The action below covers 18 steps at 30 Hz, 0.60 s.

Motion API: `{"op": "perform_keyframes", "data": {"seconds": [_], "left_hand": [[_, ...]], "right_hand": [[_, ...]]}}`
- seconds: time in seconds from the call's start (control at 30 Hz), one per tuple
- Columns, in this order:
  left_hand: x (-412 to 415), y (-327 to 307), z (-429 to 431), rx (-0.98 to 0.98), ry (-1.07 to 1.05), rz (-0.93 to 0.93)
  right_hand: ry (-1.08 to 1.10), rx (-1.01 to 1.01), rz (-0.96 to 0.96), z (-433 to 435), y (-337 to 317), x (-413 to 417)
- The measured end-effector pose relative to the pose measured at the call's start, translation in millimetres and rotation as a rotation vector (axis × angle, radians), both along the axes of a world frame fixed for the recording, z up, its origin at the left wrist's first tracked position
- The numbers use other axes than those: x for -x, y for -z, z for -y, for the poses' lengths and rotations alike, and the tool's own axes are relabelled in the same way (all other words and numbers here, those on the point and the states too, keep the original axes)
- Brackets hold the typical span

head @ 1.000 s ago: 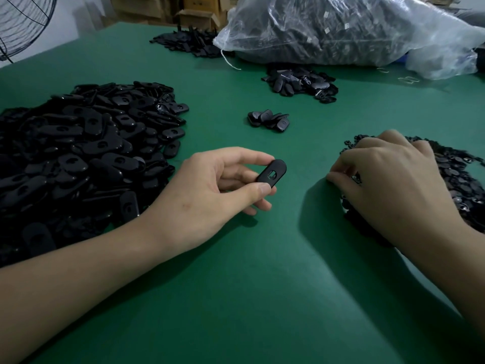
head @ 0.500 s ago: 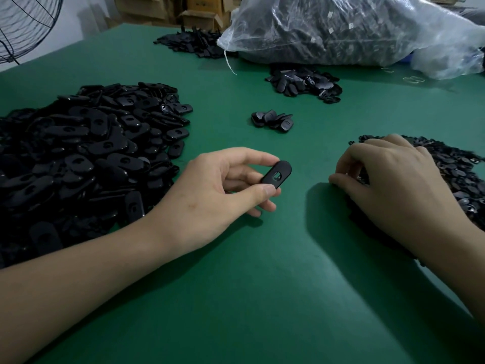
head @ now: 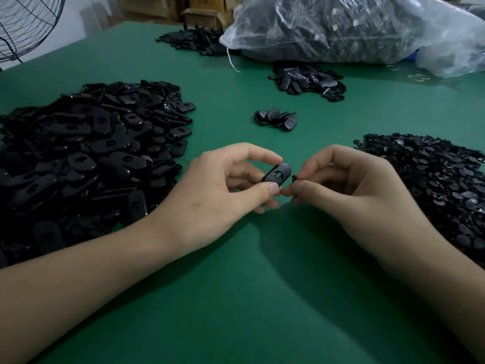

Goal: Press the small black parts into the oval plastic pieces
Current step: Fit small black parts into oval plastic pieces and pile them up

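Alignment stage, as judged, is shown on the green table [head: 236,298], which is flanked by the heap of oval plastic pieces [head: 78,153] at nine o'clock and the heap of small black parts [head: 433,185] at three o'clock; nothing is yet pressed home. For the next move, the part is to be brought to the oval's opening [head: 277,175], squared to it, and pushed in by fingertip pressure against a braced oval. The left hand [head: 217,190] is set at centre, its thumb and forefinger clamped on the edges of one oval piece [head: 284,169], whose open face is tilted toward three o'clock. The right hand [head: 354,187] is curled opposite, its thumb and forefinger pinched on one small black part [head: 294,178], which is held just beside the oval's three o'clock end. Whether the two touch cannot be told.
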<state>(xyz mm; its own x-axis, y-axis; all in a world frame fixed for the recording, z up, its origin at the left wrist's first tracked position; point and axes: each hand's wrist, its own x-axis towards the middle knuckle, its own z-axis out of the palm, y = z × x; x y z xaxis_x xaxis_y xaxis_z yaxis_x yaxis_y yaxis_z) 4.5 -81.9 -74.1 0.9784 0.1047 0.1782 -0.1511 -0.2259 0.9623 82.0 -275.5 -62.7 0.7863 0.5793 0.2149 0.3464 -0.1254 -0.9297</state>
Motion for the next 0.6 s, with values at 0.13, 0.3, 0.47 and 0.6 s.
{"op": "perform_keyframes", "data": {"seconds": [0.13, 0.3, 0.47, 0.6], "left_hand": [[-1.0, 0.4, -0.1, 0.025, -0.012, 0.001], [-0.7, -0.6, 0.1, 0.044, -0.017, 0.007], [0.2, -2.3, 0.3, 0.112, 0.005, -0.008], [0.3, -5.4, -0.4, 0.19, 0.0, -0.036]], "right_hand": [[-0.012, -0.069, -0.133, 0.6, 2.7, -3.2], [-0.025, -0.13, -0.217, 0.0, 3.5, -4.6], [-0.041, -0.162, -0.255, 1.0, 4.5, -5.5], [-0.029, -0.163, -0.228, 0.6, 3.5, -4.0]]}}
